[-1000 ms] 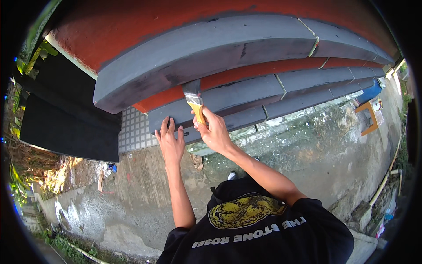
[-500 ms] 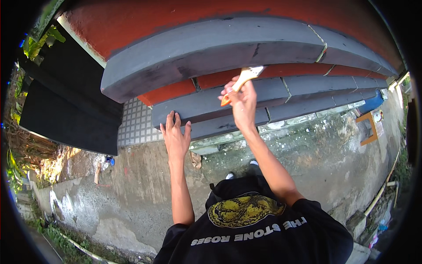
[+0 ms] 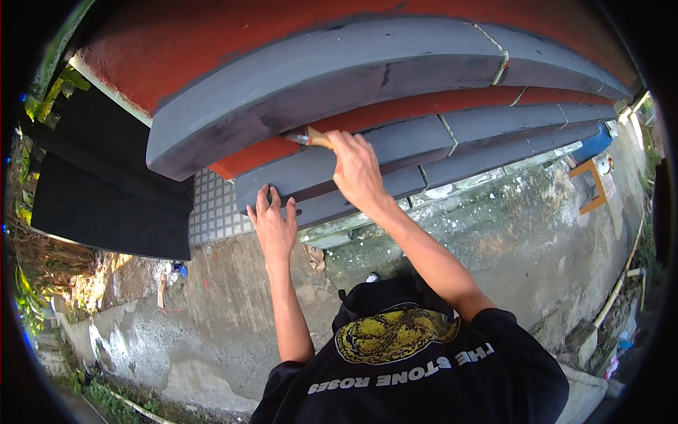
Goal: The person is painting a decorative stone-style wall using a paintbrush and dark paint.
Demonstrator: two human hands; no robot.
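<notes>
My right hand (image 3: 359, 172) is closed around the pale wooden handle of a paintbrush (image 3: 316, 137). Its dark-looking bristles meet the underside of the upper grey ledge (image 3: 240, 95), just above the red wall strip (image 3: 244, 158). Part of the handle is hidden inside my fingers. My left hand (image 3: 273, 225) rests with spread fingers on the front edge of the lower grey ledge (image 3: 318, 164), holding nothing. Pale vertical joints cross both ledges toward the right, and dark patches mark the upper ledge's underside.
Left of the ledges hangs a large black sheet or panel (image 3: 106, 198), beside checkered tiles (image 3: 210, 205). Paint-spotted concrete (image 3: 438, 261) lies below. A wooden frame (image 3: 592, 187) and a blue container (image 3: 592, 145) stand at the right. A small blue item (image 3: 183, 270) sits on the ground.
My right hand has swung left and turned over, bringing the brush from mid-ledge to the left part of the upper ledge's underside. My left hand stays on the lower ledge.
</notes>
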